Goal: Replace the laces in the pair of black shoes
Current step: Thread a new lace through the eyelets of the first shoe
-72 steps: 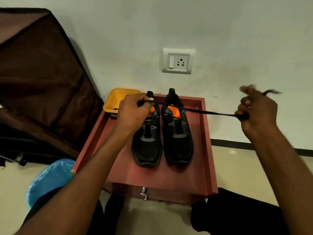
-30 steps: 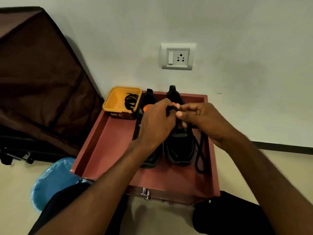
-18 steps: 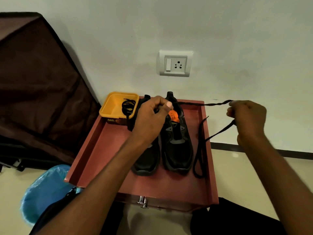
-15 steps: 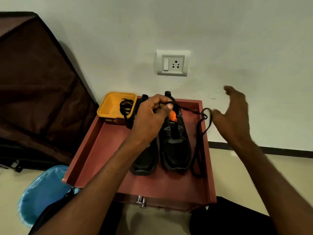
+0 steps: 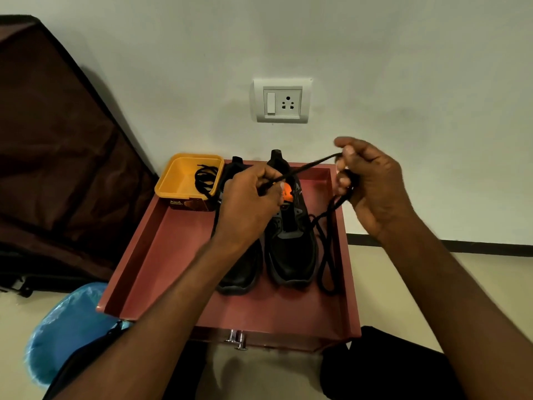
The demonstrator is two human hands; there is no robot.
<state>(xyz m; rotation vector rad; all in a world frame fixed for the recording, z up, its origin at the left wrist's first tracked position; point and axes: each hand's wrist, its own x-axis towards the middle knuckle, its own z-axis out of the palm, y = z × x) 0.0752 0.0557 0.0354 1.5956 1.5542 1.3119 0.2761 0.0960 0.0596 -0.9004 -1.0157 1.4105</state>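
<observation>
Hands of a person meet over a reddish-brown wooden tray-topped drawer unit that stands against a pale wall. Two black lace-up sports shoes sit side by side near the middle of its top, toes toward the front edge. The left black shoe is mostly hidden under the left hand; the right black shoe shows an orange lining at its opening. The left hand's fingers are curled, pinching a long black shoelace just above the shoes. From there the lace runs taut, up and to the right, to the right hand, whose thumb and fingers are closed around it near the back right corner. The rest of the lace hangs from the right hand and lies in a long loop along the right edge, just beside the right shoe. A square yellow plastic tub rests at the back left corner, holding a coiled black spare lace. On the wall above is a white switch-and-socket plate.
</observation>
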